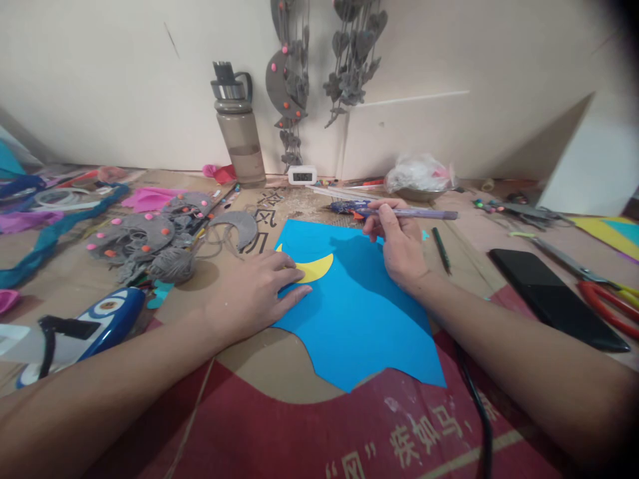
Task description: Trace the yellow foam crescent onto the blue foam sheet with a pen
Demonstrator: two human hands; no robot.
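Observation:
A blue paper sheet (359, 299) with curved cut-outs along its near edge lies in front of me. On its upper left part rests a yellow paper crescent (317, 269). My left hand (267, 286) lies over the crescent's left portion, fingers outstretched, pressing on it and hiding some of it. Above the sheet's right side my right hand (397, 239) grips a purple-grey pen (432, 214), its barrel pointing right. The pen's other end is hard to make out against a dark blue glue gun (349, 207) lying behind the sheet.
Grey felt pieces with coloured pompoms (144, 236) and a grey felt crescent (240, 227) lie left. A water bottle (240, 133) and small clock (302, 175) stand by the wall. Rightward are a dark green pencil (441, 249), black phone (554, 293) and red-handled scissors (606, 303); a black cable (476, 392) runs nearer.

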